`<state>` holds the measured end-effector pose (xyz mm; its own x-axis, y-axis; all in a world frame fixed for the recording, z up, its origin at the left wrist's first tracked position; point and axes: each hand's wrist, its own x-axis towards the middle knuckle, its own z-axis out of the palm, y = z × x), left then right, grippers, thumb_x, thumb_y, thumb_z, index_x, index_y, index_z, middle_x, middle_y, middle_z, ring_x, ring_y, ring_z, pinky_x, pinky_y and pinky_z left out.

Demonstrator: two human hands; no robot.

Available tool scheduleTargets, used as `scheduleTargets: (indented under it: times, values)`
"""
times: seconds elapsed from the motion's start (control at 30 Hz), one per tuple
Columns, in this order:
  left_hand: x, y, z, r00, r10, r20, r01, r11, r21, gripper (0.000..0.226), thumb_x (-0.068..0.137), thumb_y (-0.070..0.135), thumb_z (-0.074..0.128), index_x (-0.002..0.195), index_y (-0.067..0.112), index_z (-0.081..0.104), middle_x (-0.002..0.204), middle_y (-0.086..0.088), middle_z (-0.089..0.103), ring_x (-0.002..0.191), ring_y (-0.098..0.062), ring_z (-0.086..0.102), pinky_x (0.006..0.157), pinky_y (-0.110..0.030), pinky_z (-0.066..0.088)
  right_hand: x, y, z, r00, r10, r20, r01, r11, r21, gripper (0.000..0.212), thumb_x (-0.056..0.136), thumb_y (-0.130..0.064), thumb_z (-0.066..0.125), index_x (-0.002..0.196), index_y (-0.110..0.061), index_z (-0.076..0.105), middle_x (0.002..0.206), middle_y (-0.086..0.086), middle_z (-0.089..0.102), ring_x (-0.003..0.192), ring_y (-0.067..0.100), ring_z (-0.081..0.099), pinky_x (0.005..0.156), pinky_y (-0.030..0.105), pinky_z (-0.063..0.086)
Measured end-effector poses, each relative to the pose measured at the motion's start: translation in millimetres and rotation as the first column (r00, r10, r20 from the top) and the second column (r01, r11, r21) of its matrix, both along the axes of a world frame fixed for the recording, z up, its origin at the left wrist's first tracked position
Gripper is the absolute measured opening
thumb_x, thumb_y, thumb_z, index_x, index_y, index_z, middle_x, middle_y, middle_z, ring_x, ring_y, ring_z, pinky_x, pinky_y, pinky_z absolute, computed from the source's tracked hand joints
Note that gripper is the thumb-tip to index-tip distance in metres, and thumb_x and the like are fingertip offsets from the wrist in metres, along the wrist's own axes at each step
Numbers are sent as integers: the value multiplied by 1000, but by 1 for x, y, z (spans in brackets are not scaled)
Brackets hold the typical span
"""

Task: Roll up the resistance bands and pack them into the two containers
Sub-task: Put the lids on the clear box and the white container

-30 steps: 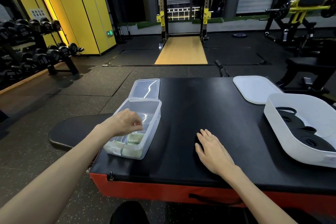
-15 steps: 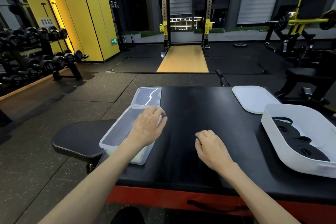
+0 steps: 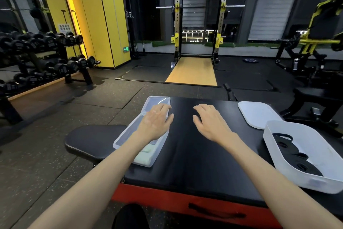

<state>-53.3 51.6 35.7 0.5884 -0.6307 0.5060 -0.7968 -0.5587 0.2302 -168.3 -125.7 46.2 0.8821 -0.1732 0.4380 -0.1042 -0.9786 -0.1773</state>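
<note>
A clear rectangular container (image 3: 121,140) sits at the left edge of the black padded table (image 3: 194,154), with pale green rolled bands (image 3: 145,156) at its near end. Its clear lid (image 3: 157,100) lies just beyond it. My left hand (image 3: 156,122) is stretched flat over the container's far end, with its fingertips at the lid's near edge and nothing held. My right hand (image 3: 209,121) hovers over the bare pad with fingers apart, holding nothing. At the right, a white tub (image 3: 278,147) contains black rolled bands (image 3: 297,160).
A white lid (image 3: 258,113) lies behind the white tub. A black bench seat (image 3: 92,139) juts out left of the table. The table's front edge is red (image 3: 185,202). A dumbbell rack (image 3: 46,57) stands far left and a squat rack (image 3: 198,24) stands ahead.
My left hand came out of the clear container and reached forward to the lid's edge. My right hand slid forward from the near part of the pad. The view tilted upward.
</note>
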Motion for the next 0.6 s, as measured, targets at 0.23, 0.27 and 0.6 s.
scheduleTargets:
  times: [0.23,0.27,0.6]
  values:
    - [64,5,21,982,10,-190,1,998,58,27,97,27,41,98,9,62,101,-6,66,94,-25,57,86,-38,46,70,5,31,992,21,-122,-20,1000,6,29,96,-20,39,110,-6,60,107,12,63,98,28,56,81,35,47]
    - [77,3,22,973,21,-228,-3,997,81,28,97,27,41,92,9,62,94,-6,66,89,-27,58,81,-38,47,85,4,32,989,23,-146,-22,1000,12,28,95,-20,39,106,-6,61,104,12,64,95,28,57,78,34,46]
    - [234,-30,-4,886,126,-446,-75,989,130,25,94,22,50,107,11,69,103,-3,69,97,-19,61,84,-27,47,251,-38,-6,944,-11,-330,125,937,326,25,83,-8,49,93,7,66,99,22,67,91,39,64,79,50,55]
